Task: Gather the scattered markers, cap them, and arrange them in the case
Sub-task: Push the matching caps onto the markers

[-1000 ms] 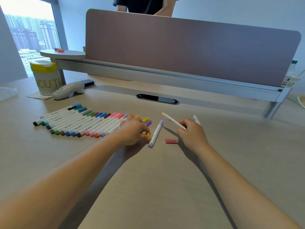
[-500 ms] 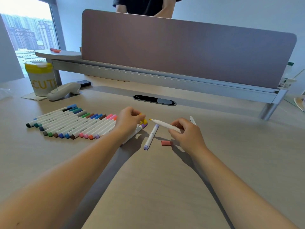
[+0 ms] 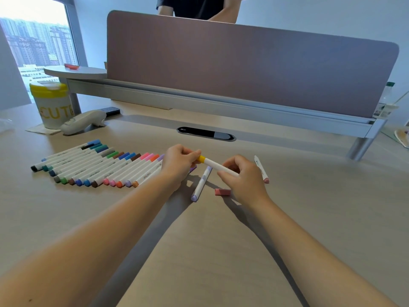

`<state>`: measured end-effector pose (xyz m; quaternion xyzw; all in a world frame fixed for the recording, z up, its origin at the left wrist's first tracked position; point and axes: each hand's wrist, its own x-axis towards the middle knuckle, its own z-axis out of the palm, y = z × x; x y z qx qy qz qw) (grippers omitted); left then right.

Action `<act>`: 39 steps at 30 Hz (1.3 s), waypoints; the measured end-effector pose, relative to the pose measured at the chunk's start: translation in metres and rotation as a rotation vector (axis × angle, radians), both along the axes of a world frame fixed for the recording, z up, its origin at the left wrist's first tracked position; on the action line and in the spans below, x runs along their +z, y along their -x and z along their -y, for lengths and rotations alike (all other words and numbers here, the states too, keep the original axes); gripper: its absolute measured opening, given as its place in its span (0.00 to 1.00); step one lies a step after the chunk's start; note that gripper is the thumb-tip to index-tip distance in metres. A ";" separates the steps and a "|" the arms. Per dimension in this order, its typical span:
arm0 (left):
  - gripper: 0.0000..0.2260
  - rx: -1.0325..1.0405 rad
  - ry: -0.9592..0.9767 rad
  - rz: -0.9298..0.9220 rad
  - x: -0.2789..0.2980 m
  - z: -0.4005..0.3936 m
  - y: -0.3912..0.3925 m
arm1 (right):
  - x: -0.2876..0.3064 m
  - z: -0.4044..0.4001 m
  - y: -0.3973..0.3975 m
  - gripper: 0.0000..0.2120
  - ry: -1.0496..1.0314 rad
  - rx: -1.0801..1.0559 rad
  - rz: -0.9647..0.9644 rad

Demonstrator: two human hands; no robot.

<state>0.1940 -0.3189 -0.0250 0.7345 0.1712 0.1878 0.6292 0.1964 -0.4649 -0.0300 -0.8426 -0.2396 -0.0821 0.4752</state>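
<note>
The desk carries every task item, and no case is seen in the head view. The largest group is the row of capped markers, laid side by side at the left of the desk, each touching the next; this portion of the gathering is judged complete.

Just right of the row, a lilac marker lies capped on the desk between the two hands. A pink-ended marker lies beyond the right hand, and a loose pink cap lies just beside that hand. These two are judged to belong together and are not yet joined.

The white marker is held above the desk between both hands. Its barrel is pinched by the curled fingers of the right hand. The yellow cap is pinched by the left hand and sits at the marker's tip; whether it is fully seated cannot be told.

Remaining work is judged to be: seating this cap, capping the pink marker, and placing all markers in the case.

Compared with half a second ago, the bare tip is now covered by the yellow cap, and the left hand has been raised from the end of the row to meet the marker.
</note>
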 end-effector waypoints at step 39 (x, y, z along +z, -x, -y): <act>0.16 -0.234 -1.025 -0.221 -0.013 -0.012 -0.025 | -0.017 0.040 -0.063 0.15 0.363 -0.225 -0.012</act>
